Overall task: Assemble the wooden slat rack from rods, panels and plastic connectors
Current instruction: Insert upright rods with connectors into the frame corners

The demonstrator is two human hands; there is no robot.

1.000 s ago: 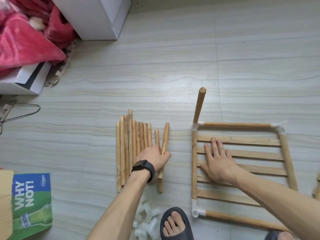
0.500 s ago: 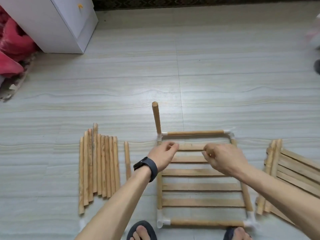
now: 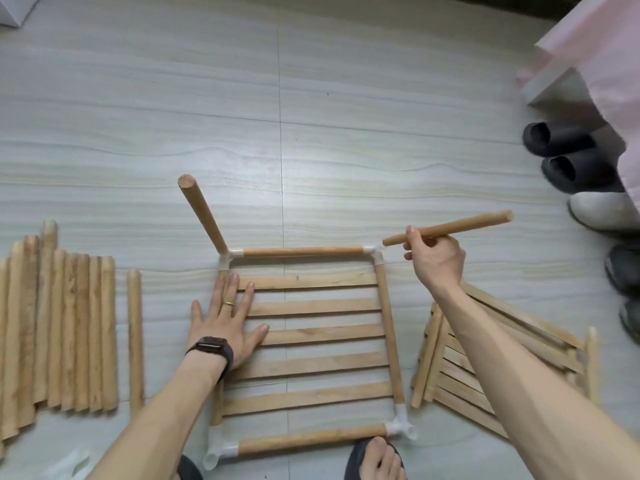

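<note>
The right hand [image 3: 434, 259] has its grip closed on a loose rod [image 3: 450, 227], pinched near its lower end. The rod's tip hangs just beside the far-right connector [image 3: 376, 253] of the slat frame [image 3: 311, 336], which lies on the floor [image 3: 311, 116]. The left hand [image 3: 225, 327] lies flat with fingers spread, holding nothing and pressing the frame's left side. The far-left upright [image 3: 202, 213] is seated, so this looks like fitting the second. Next the rod needs tipping upright and pushing into the socket, whose opening is hard to make out.
</note>
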